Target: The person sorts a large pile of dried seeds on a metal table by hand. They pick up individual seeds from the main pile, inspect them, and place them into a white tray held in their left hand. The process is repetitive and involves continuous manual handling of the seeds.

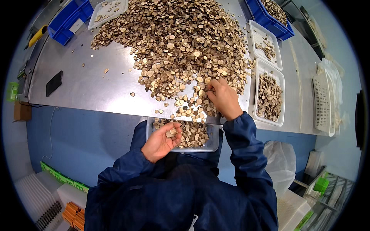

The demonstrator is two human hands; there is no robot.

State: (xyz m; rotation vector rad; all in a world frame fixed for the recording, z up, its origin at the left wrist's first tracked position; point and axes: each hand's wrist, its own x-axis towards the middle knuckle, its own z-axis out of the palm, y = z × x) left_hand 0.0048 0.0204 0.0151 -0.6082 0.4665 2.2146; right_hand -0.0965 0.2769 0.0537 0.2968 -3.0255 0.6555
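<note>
A large heap of thin, dried, round slices (185,43), tan with dark rims, covers the middle of a metal table (86,86). My right hand (222,96) is at the heap's near edge, fingertips pinched together among the slices; whether a slice is between them is hidden. Palm up, my left hand (163,141) holds a few pale slices (171,132) in its curled fingers. It is over a clear plastic tray (199,149) on my lap, below the table's edge, with many slices (193,134) inside. Several loose slices (189,111) lie at the table edge between my hands.
To the right are two white trays (284,101) (280,57) with slices and a filled blue crate (284,34). At left are a dark phone (54,83), another blue crate (65,29) and a white tray (92,21). A white basket (323,104) stands far right.
</note>
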